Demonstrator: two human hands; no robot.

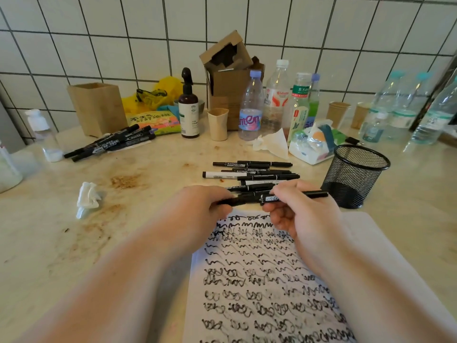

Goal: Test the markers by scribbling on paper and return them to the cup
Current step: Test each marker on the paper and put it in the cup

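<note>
Both hands hold one black marker (249, 199) level above the top edge of the white paper (259, 280), which is covered in rows of black scribbles. My left hand (205, 206) pinches its left end; my right hand (294, 209) grips the middle, and the right end sticks out toward the black mesh cup (356, 175). That cup stands upright at the right and looks empty. Several more black markers (254, 173) lie in a row just beyond my hands. Another pile of markers (111, 142) lies at the far left.
A crumpled tissue (87, 198) lies left of my hands. At the back stand a wooden box (99, 107), a dark spray bottle (188, 107), a paper cup (218, 123), a cardboard box (227, 78), several plastic bottles (251, 107) and a tissue pack (311, 144). The counter (123, 184) is stained.
</note>
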